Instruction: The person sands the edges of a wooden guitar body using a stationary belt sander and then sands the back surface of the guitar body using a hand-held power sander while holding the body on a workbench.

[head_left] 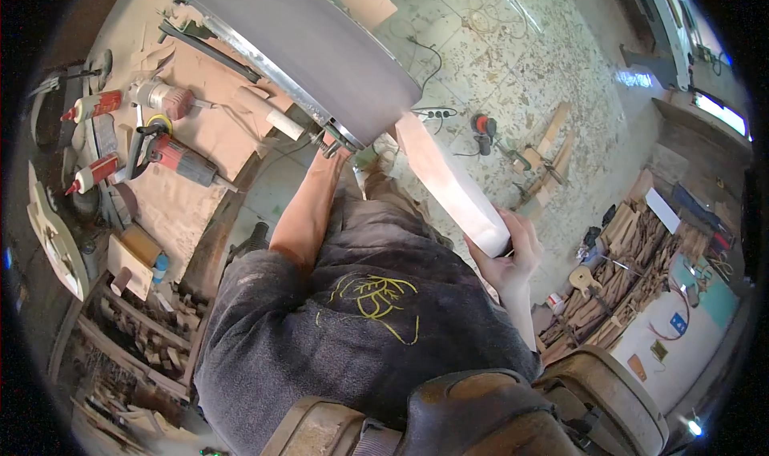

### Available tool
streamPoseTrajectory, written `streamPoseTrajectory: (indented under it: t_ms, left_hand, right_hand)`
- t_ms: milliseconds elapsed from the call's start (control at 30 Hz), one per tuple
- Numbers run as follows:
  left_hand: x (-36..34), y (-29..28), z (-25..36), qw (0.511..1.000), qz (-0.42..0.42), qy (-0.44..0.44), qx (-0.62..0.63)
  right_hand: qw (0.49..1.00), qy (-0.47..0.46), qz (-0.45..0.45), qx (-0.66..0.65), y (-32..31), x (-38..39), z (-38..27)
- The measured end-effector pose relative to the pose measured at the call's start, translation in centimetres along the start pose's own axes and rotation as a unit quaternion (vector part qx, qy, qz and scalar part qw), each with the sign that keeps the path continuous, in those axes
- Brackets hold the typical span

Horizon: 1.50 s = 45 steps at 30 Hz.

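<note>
A long, pale, gently curved wooden piece [448, 185] slants down to the right from a wide grey sanding belt [308, 52]. Its far end meets the belt's lower corner. My right hand [517, 252] is closed around the near end, thumb and fingers on opposite sides of the wood. My left hand [330, 160] reaches up beneath the metal edge of the sander; its fingers are hidden behind the machine, so what it touches cannot be seen.
On the left bench [180, 208] lie a red angle grinder [183, 158], another power tool [164, 97] and red glue bottles [98, 170]. A red-and-black sander [483, 133], a power strip [435, 113] and clamped wood [549, 176] lie on the dusty floor. Offcuts [625, 252] are heaped at right.
</note>
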State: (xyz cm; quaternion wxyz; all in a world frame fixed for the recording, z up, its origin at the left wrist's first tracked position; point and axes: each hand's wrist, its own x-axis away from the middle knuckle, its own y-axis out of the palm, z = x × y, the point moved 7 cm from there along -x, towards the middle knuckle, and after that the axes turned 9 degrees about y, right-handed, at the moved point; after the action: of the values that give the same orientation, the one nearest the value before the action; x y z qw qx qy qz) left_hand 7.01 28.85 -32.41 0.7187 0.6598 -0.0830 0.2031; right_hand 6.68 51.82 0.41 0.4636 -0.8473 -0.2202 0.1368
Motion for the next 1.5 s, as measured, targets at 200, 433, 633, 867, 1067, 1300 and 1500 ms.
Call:
streamPoseTrajectory:
  t_ms: [200,433,633,867,1067,1300,1500]
  left_hand:
    - [-0.6,-0.7,-0.3,1.000,0.003,-0.002,-0.015]
    - [-1.4,-6.7,-0.5,0.994,0.080,0.042,-0.065]
    - [2.3,-9.8,-2.3,0.986,0.112,0.062,-0.109]
    - [6.6,4.4,-2.4,0.994,0.013,0.078,-0.079]
    - [5.9,4.3,-0.9,0.986,0.014,0.132,-0.103]
    - [3.7,-0.5,1.2,0.985,0.028,0.143,-0.091]
    - [3.7,0.4,2.3,0.986,0.086,0.128,-0.059]
  right_hand:
    - [1.000,0.016,-0.012,0.011,1.7,-0.6,1.0]
    - [0.997,0.053,-0.032,0.035,5.9,-1.1,3.3]
    - [0.997,0.045,-0.011,0.058,1.2,3.5,4.4]
    - [0.998,-0.050,0.031,0.035,-8.1,5.9,0.4]
    - [0.997,-0.054,0.039,0.030,-7.6,5.3,-0.5]
    - [0.998,-0.042,0.040,0.033,-4.3,3.5,-1.4]
    - [0.998,-0.055,0.022,0.034,-2.1,1.9,-1.6]
